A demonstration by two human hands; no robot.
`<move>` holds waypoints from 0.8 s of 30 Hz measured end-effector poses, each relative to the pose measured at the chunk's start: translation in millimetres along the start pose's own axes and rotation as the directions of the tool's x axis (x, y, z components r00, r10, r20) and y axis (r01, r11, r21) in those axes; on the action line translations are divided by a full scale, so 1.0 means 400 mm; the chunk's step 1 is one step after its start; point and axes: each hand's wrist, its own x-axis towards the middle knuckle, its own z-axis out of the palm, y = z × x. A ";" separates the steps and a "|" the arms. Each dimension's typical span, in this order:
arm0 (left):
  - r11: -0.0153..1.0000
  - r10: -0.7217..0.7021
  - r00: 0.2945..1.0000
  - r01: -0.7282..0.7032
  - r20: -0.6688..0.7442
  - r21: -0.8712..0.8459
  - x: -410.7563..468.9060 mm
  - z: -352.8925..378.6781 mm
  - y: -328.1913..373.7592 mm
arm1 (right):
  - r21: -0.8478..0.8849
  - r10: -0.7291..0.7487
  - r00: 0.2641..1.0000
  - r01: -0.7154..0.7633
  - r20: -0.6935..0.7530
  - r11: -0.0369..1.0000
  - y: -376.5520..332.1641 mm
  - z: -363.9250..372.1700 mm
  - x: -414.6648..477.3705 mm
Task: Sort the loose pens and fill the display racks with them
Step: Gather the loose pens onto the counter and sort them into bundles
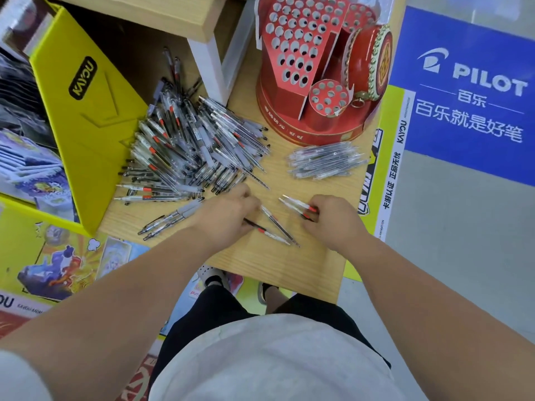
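Left grip (228,212) and right grip (333,219), palms down, each hold pens (298,204).

PILOT on blue sign (469,91), KAYOU on yellow box (84,117)

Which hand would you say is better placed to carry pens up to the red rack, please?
The right hand, probably: it already grips pens and lies on the side of the red rack, while the left hand sits by the big pile.
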 end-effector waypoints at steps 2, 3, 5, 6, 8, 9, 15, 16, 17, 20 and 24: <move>1.000 -0.003 1.000 0.003 -0.002 -0.001 0.018 -0.002 0.014 | 0.008 -0.041 0.999 0.041 -0.034 0.999 -0.009 0.013 0.001; 1.000 -0.002 1.000 0.002 0.013 0.001 0.025 0.001 0.018 | 0.014 -0.054 0.997 0.055 -0.054 0.998 -0.008 0.017 -0.003; 1.000 0.003 1.000 -0.003 0.030 -0.024 0.035 0.009 0.030 | 0.017 -0.083 0.991 0.085 -0.110 0.996 0.004 0.023 -0.015; 0.999 0.006 1.000 -0.005 0.025 -0.050 0.037 0.013 0.037 | 0.015 -0.099 0.987 0.102 -0.128 0.995 0.012 0.026 -0.022; 0.995 -0.003 1.000 0.005 0.028 -0.101 0.036 0.025 0.058 | 0.034 -0.128 0.984 0.134 -0.125 0.990 0.021 0.032 -0.034; 0.992 -0.022 0.999 0.026 0.028 -0.125 0.031 0.032 0.073 | 0.044 -0.147 0.983 0.153 -0.113 0.987 0.022 0.035 -0.039; 0.962 -0.166 0.984 0.147 -0.067 -0.228 0.003 0.086 0.125 | 0.027 -0.208 0.973 0.212 -0.097 0.977 0.025 0.068 -0.076; 0.957 -0.183 0.981 0.162 -0.069 -0.240 0.000 0.090 0.125 | 0.026 -0.207 0.974 0.210 -0.096 0.977 0.024 0.069 -0.082; 0.952 -0.198 0.978 0.174 -0.071 -0.253 -0.002 0.091 0.123 | 0.020 -0.209 0.974 0.211 -0.092 0.977 0.022 0.068 -0.086; 0.946 -0.226 0.969 0.194 -0.100 -0.259 -0.004 0.086 0.113 | -0.020 -0.202 0.977 0.201 -0.061 0.979 0.013 0.060 -0.085; 0.939 -0.266 0.957 0.232 -0.111 -0.254 -0.013 0.062 0.083 | -0.090 -0.197 0.980 0.193 -0.030 0.977 -0.022 0.044 -0.059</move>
